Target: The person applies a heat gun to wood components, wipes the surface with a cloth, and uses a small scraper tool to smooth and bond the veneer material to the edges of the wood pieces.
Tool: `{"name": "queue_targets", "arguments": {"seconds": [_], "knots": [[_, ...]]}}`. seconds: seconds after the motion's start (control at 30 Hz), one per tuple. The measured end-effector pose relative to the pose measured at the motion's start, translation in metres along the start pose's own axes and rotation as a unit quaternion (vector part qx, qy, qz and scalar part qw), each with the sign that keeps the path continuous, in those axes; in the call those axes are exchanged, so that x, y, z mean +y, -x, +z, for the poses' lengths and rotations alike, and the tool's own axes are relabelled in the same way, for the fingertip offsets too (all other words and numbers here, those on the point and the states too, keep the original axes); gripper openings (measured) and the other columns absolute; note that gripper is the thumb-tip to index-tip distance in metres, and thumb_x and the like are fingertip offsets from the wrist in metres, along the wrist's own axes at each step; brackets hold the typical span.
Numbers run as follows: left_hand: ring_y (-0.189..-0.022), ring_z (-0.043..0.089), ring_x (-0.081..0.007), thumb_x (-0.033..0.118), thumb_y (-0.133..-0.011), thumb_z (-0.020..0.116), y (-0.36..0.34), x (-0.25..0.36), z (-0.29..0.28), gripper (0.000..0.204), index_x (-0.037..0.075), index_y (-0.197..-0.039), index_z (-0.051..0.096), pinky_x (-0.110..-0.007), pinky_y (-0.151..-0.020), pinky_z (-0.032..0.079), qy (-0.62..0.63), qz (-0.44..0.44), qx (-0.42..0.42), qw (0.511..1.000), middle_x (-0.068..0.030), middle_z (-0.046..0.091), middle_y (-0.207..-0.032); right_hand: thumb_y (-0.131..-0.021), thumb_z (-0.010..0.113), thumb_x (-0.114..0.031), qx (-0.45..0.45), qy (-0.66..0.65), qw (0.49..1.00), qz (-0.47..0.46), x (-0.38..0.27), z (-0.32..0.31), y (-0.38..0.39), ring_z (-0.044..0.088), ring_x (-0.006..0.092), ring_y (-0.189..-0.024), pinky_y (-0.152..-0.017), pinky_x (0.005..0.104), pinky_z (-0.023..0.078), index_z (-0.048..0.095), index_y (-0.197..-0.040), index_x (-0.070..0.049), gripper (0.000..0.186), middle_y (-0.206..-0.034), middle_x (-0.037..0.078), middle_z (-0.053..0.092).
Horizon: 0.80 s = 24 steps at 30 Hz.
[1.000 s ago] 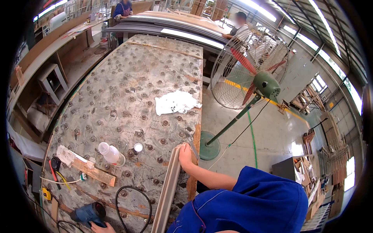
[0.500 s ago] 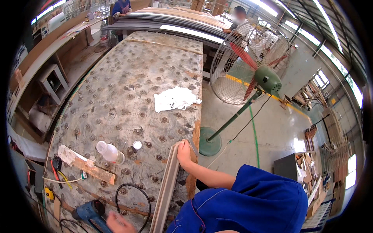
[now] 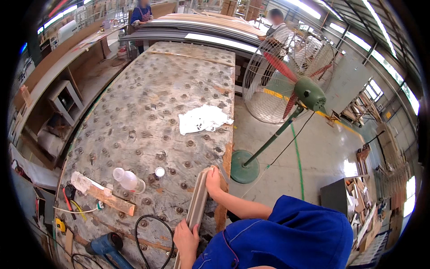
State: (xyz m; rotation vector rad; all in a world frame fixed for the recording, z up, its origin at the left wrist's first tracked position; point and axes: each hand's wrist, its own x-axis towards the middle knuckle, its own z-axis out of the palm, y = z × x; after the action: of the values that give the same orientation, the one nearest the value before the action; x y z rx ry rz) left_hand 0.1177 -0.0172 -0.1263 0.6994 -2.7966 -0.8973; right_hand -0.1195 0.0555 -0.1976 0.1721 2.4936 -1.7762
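Note:
A long grey-beige moulding strip (image 3: 197, 202) lies along the near right part of the worktable (image 3: 148, 112). My right hand (image 3: 214, 180) is closed round its far end, and a thin grey band sticks out beside the fingers. Closer to me, my left hand (image 3: 185, 237) grips the same strip, thumb on one side and fingers on the other. A blue heat gun (image 3: 105, 245) rests left of that hand, with a looped black cord (image 3: 139, 228) between them. Further off stand an uncapped translucent bottle (image 3: 130, 181) and a small white cap (image 3: 160, 171).
A crumpled white cloth (image 3: 204, 119) lies near the table's right edge. At left are a wood piece (image 3: 112, 201), a yellow tape measure (image 3: 60, 225) and cables. A large green fan (image 3: 309, 93) stands to the right. Two people are at the stacked boards (image 3: 201, 28).
My left hand has moved right from beside the heat gun and taken hold of the moulding strip. My right hand keeps its grip at the far end. The view has shifted slightly.

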Motion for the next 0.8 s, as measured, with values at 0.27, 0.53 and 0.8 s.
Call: {"name": "queue_targets", "arguments": {"seconds": [0.27, 0.53, 0.8], "knots": [[-0.075, 0.065, -0.0405, 0.052, -0.069, 0.076, -0.006, 0.011, -0.026, 0.070, -0.002, -0.108, 0.054, -0.046, -0.066, 0.051, 0.039, -0.094, -0.136, 0.986, -0.0216, 0.067, -0.081, -0.100, 0.034, -0.023, -0.014, -0.041, 0.999, -0.027, -0.017, -0.011, 0.010, 0.052, 0.0335, -0.107, -0.094, 0.0391, 0.039, 0.043, -0.127, 0.002, 0.038, -0.115, 0.020, 0.054], [-0.074, 0.065, -0.0390, 0.041, -0.061, 0.083, -0.009, 0.028, -0.047, 0.055, 0.001, -0.087, 0.055, -0.045, -0.066, 0.051, -0.040, -0.125, -0.116, 0.984, -0.0202, 0.066, -0.075, -0.102, 0.032, -0.024, -0.045, -0.142, 0.989, -0.018, -0.046, -0.006, 0.017, 0.050, 0.0299, -0.111, -0.096, 0.0368, 0.038, 0.040, -0.132, 0.002, 0.040, -0.118, 0.019, 0.053], [-0.085, 0.062, -0.0413, 0.029, -0.074, 0.073, -0.005, 0.050, -0.067, 0.042, 0.001, -0.102, 0.059, -0.047, -0.075, 0.050, -0.062, -0.154, -0.095, 0.982, -0.0238, 0.064, -0.091, -0.103, 0.030, -0.036, -0.133, -0.225, 0.965, 0.018, -0.060, -0.020, 0.020, 0.041, 0.0226, -0.123, -0.105, 0.0329, 0.030, 0.033, -0.140, -0.002, 0.050, -0.134, 0.014, 0.044]]}}
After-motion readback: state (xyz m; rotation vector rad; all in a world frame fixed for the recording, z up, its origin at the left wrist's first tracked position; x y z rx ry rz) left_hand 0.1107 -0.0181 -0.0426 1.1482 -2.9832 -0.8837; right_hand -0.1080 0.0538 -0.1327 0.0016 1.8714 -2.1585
